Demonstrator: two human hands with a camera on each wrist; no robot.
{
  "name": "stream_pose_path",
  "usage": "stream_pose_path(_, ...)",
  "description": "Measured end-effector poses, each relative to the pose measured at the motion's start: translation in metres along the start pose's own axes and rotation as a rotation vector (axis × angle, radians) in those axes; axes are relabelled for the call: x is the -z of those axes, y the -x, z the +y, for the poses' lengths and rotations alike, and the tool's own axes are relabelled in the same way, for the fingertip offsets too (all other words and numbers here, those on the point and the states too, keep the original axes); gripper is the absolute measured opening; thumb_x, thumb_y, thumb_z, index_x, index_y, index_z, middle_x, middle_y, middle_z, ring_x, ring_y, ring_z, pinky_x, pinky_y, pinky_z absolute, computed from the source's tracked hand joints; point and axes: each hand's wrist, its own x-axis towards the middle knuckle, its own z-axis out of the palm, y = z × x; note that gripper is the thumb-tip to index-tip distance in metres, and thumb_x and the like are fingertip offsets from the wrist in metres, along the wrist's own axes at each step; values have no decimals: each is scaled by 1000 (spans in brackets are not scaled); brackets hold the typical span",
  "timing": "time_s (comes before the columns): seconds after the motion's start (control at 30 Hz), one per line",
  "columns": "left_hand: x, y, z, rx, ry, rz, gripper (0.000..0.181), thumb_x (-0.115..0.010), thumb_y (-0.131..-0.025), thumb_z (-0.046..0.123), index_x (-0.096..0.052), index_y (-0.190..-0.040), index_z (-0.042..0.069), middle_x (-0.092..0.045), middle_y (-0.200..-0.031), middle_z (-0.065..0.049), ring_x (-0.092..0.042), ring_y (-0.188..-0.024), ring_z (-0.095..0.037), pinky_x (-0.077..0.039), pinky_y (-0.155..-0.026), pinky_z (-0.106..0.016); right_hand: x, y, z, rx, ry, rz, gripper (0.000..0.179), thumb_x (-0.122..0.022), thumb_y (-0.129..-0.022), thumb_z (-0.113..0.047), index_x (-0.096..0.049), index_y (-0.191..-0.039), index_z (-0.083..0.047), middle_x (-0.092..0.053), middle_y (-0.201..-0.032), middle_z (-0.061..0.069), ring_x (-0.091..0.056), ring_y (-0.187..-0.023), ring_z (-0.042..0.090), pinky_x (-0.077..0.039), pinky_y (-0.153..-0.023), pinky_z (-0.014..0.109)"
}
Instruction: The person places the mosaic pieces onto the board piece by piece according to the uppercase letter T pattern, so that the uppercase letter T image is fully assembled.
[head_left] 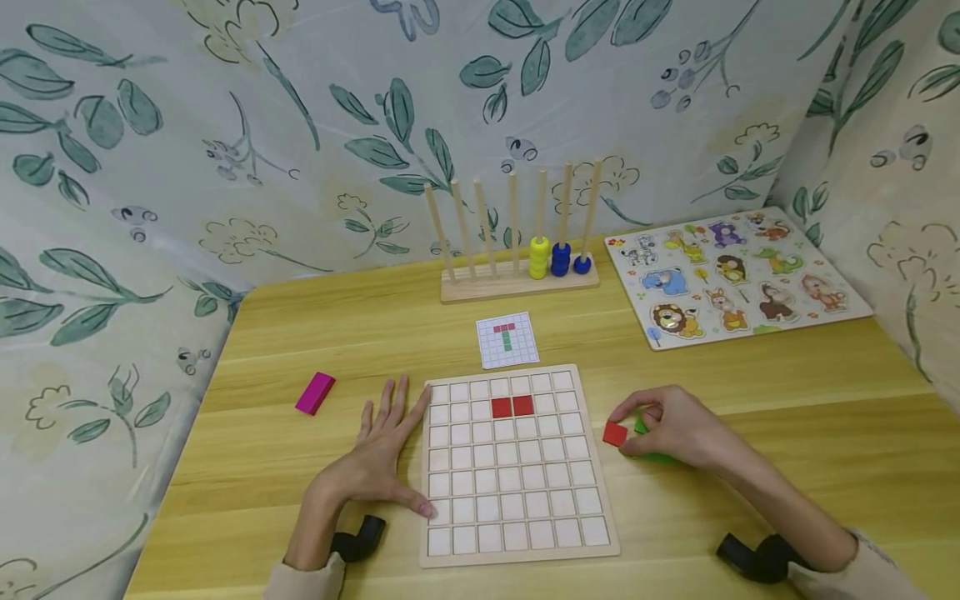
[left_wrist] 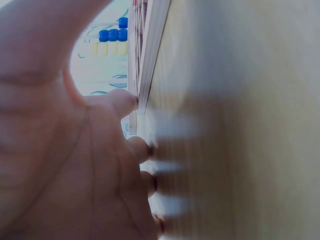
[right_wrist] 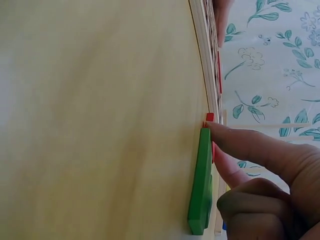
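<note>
A wooden grid board point(head_left: 519, 559) with white squares lies on the table, two red square tiles point(head_left: 522, 405) side by side in its second row from the top. My left hand point(head_left: 375, 462) is spread out along the board's left side, index fingertip and thumb touching its edge. Just right of the board, my right hand point(head_left: 678, 429) pinches another red square tile point(head_left: 615, 434) between thumb and index finger. Green pieces point(right_wrist: 200, 185) lie on the table beside that tile, partly hidden under the right hand in the head view.
Behind the board lies a pattern card point(head_left: 489, 354) with a red and green T. Farther back stands a peg rack point(head_left: 487, 292) with yellow and blue beads. An animal puzzle board point(head_left: 645, 321) lies back right, a magenta block point(head_left: 315, 393) at left.
</note>
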Motion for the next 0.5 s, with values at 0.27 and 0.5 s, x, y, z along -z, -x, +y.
stream_pose_path(0.27, 1, 1, 1, 2, -8, -1, 155, -100, -57, 50, 2, -167, 15, 28, -168, -23, 29, -155, -46, 20, -119, -73, -1, -1, -3, -25, 41, 27, 33, -89, -78, -12, -76, -107, -6, -33, -58, -6, -31, -53, 9, -30, -52, 24)
stream_pose_path(0.5, 1, 0, 2, -8, -3, 2, 154, -100, -57, 49, 2, -167, 13, 28, -168, -24, 29, -155, -47, 19, -119, -74, -2, -2, -9, 10, 121, 35, 30, -86, -82, -16, -74, -106, -4, -38, -60, -5, -33, -55, 9, -28, -52, 22)
